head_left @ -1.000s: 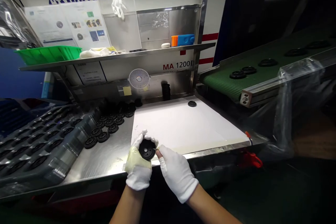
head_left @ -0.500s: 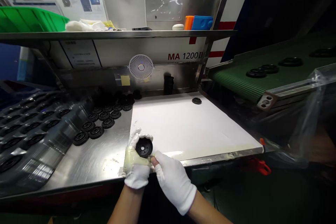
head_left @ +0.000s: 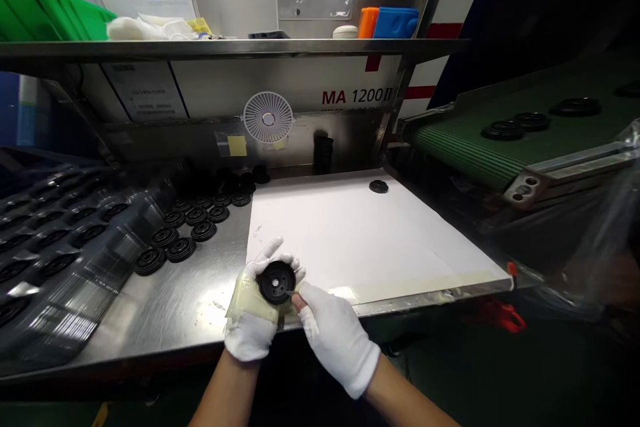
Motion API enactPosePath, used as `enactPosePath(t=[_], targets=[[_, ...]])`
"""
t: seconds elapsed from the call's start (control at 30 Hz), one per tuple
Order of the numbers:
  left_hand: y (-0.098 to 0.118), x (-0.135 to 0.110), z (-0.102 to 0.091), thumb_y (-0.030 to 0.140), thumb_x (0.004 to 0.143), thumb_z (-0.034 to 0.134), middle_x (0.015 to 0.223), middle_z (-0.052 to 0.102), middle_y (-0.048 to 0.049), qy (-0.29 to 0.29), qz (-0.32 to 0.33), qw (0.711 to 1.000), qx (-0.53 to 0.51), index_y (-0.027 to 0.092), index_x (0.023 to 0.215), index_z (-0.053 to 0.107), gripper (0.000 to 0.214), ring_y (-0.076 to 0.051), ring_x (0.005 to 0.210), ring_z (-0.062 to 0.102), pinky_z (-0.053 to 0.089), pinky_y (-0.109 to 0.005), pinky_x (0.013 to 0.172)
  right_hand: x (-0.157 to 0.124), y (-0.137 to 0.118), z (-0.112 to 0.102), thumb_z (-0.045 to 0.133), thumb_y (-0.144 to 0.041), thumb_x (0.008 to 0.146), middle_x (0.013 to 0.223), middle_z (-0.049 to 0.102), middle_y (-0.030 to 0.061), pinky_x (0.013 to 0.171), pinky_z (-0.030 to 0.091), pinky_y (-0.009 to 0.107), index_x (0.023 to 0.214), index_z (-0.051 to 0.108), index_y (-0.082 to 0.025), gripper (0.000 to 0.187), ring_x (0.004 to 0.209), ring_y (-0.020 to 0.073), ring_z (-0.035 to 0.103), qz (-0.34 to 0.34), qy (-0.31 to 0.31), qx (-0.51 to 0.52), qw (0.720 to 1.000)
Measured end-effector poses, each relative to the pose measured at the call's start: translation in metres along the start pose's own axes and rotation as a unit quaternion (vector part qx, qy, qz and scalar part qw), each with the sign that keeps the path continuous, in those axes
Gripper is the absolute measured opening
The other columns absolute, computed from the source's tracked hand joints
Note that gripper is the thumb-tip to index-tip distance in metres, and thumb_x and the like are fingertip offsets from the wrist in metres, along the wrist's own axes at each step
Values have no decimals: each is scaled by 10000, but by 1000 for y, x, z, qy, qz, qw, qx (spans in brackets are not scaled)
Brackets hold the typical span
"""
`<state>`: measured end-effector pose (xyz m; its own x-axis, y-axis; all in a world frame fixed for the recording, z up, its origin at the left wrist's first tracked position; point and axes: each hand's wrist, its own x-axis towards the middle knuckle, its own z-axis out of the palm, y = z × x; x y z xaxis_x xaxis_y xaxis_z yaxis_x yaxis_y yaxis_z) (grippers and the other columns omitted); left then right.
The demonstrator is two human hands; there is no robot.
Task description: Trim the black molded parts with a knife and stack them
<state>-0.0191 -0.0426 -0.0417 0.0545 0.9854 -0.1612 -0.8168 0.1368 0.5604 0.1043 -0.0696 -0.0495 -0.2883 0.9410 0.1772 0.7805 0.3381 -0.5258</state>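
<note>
My left hand [head_left: 254, 303], in a white glove with a yellowish covering over the palm, holds a black round plastic disc [head_left: 277, 282] face up, with a pale centre hole and small holes around it. The thumb and fingers surround its rim. My right hand [head_left: 340, 337], gloved in white with a bare fingertip showing, is closed at the disc's lower right edge. Something thin seems to stick out from its fingertips, too small to name. Both hands are over the table's front edge, by the white sheet [head_left: 345, 240].
Several black discs [head_left: 204, 230] lie on the metal table left of the sheet, beside stacked clear trays [head_left: 100, 273] of discs. One more disc [head_left: 379, 186] sits at the sheet's far right. A green conveyor [head_left: 465, 147] carries discs. A fan [head_left: 269, 118] stands under the shelf [head_left: 300, 47].
The view has shifted slightly. My left hand has spread its fingers more around the disc, which has turned a little; my right hand stays at its edge.
</note>
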Motion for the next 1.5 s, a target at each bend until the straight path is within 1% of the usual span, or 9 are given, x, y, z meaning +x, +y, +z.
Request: enactPosePath(t=[0.33, 0.6, 0.7, 0.8, 1.03, 1.17, 1.23, 1.37, 1.5], targets=[[-2, 5, 7, 178, 708, 631, 687, 575, -14, 31, -18, 999, -34, 174, 851, 625, 143, -144, 682, 591, 516, -303, 688, -2, 4, 0, 368, -289, 926, 725, 624, -28, 532, 222, 277, 857, 522, -245, 174, 605, 141, 561, 4, 40, -93, 995], [-15, 4, 6, 181, 762, 574, 803, 607, -11, 45, 105, 993, -38, 192, 995, 604, 235, -131, 813, 598, 472, -313, 862, -10, -10, 8, 349, -289, 933, 675, 608, -36, 520, 210, 284, 768, 512, -235, 239, 583, 130, 559, 9, 44, -57, 997], [-11, 0, 3, 201, 757, 540, 965, 623, -99, 9, 36, 999, -3, 174, 1127, 562, 371, -236, 937, 589, 483, -429, 835, -9, -4, 5, 366, -278, 926, 701, 620, -32, 526, 222, 277, 808, 528, -234, 205, 593, 130, 564, 11, 46, -47, 998], [-10, 0, 0, 219, 745, 553, 837, 618, -69, -4, -22, 1000, -9, 177, 1121, 568, 379, -209, 818, 609, 504, -410, 774, -8, 4, 5, 394, -264, 911, 730, 636, -20, 537, 233, 273, 875, 546, -234, 159, 609, 140, 572, 37, 56, -49, 997], [-20, 0, 9, 129, 718, 602, 805, 611, -8, 43, 135, 990, 21, 207, 1059, 589, 351, -136, 814, 604, 445, -335, 901, -16, -10, 15, 347, -279, 929, 695, 618, -21, 521, 214, 275, 805, 529, -234, 225, 583, 138, 559, 47, 51, -35, 997], [-12, -5, 8, 200, 738, 541, 1009, 624, -107, 1, 29, 999, 16, 189, 1170, 540, 431, -256, 1002, 573, 445, -459, 891, -16, -5, 8, 355, -279, 927, 697, 618, -21, 528, 220, 274, 819, 528, -235, 209, 585, 138, 555, 39, 57, -38, 997], [-10, -6, 6, 228, 734, 548, 937, 635, -99, -3, -1, 1000, 14, 184, 1177, 536, 445, -259, 962, 588, 459, -472, 861, -15, 1, 5, 370, -277, 922, 715, 625, -19, 532, 227, 273, 868, 536, -238, 179, 595, 141, 561, 48, 63, -43, 996], [-18, -5, 9, 205, 704, 617, 778, 617, -15, 29, 89, 995, 29, 210, 1129, 555, 429, -161, 796, 613, 463, -382, 867, -16, 0, 9, 388, -260, 912, 696, 617, -24, 525, 225, 273, 848, 540, -232, 168, 582, 134, 560, 59, 63, -47, 995], [-22, -5, 14, 151, 694, 616, 852, 629, -23, 51, 148, 987, 29, 224, 1114, 556, 431, -157, 862, 608, 437, -354, 907, -18, -10, 13, 337, -284, 933, 683, 614, -21, 517, 222, 276, 780, 531, -227, 253, 573, 132, 560, 57, 62, -42, 996]])
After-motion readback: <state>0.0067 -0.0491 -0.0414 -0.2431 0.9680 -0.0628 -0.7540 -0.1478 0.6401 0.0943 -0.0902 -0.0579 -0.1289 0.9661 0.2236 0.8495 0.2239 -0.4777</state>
